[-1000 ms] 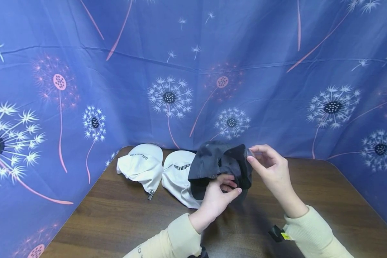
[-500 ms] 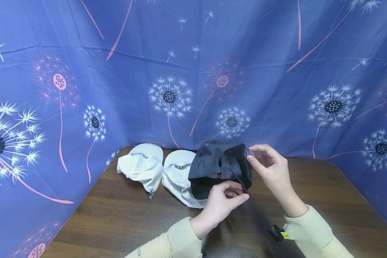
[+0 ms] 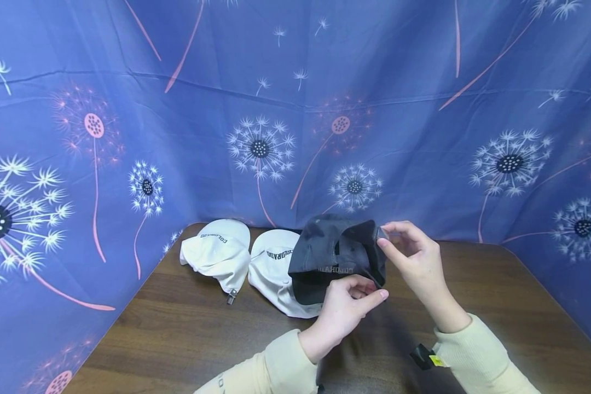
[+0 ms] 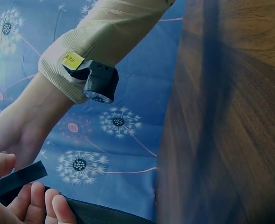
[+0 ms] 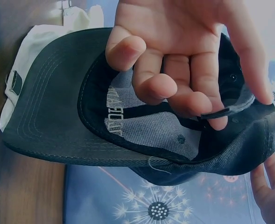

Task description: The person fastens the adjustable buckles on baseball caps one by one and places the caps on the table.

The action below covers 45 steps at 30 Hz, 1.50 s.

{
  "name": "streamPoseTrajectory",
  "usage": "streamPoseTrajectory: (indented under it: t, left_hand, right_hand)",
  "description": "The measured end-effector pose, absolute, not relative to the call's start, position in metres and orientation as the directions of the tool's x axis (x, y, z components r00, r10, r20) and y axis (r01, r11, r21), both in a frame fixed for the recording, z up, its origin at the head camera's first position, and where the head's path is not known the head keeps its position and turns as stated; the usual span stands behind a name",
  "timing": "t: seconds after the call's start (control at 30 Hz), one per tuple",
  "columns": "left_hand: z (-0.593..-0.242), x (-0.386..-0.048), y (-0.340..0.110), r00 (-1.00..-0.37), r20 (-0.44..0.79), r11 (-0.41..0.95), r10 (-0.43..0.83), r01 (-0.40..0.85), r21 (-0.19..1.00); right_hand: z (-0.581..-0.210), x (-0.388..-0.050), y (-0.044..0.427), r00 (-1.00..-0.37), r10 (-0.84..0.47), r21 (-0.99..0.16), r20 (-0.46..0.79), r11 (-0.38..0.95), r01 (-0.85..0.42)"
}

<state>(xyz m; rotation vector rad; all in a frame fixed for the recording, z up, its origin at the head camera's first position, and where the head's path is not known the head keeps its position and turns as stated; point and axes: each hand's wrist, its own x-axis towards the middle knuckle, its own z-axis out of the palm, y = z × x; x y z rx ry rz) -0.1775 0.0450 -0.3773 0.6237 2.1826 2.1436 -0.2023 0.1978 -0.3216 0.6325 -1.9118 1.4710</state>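
A black baseball cap (image 3: 317, 241) is held with its opening toward me, and reversed lettering shows inside the crown. My left hand (image 3: 342, 306) pinches a dark back strap (image 4: 23, 178) between thumb and fingers; the strap's loose end juts past the thumb in the left wrist view. Higher up, my right hand (image 3: 416, 257) pinches the cap's edge at its right side between thumb and index finger. In the right wrist view the left hand (image 5: 174, 42) covers part of the crown, above the stiff brim (image 5: 53, 102). The right fingers (image 5: 263, 186) show at lower right.
Two white caps with dark lettering lie to the left on the brown wooden table (image 3: 177, 339): one far white cap (image 3: 216, 249) with a metal clasp (image 3: 231, 296), and a nearer white cap (image 3: 271, 273) partly behind the black one. A blue dandelion-print cloth (image 3: 295, 109) hangs behind.
My left hand has moved right and slightly down, from inside the cap's opening to its lower right edge, uncovering the inner lettering. The right hand has stayed in place.
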Motion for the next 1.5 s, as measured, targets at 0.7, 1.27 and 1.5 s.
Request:
streamPoseTrajectory:
  t: [0.7, 1.27, 1.5]
  left_hand:
    - [-0.364, -0.159, 0.039, -0.868, 0.374, -0.002, 0.326, 0.395, 0.919]
    - [-0.345, -0.147, 0.025, -0.883, 0.299, -0.127, 0.362, 0.271, 0.954]
    - [-0.333, -0.143, 0.017, -0.87, 0.338, -0.133, 0.358, 0.311, 0.941]
  right_hand:
    - [-0.322, -0.203, 0.199, -0.683, 0.013, -0.669, 0.731, 0.211, -0.712]
    - [-0.322, -0.201, 0.197, -0.681, 0.008, -0.662, 0.732, 0.243, -0.709]
    - [-0.322, -0.201, 0.197, -0.685, 0.004, -0.663, 0.728, 0.257, -0.703]
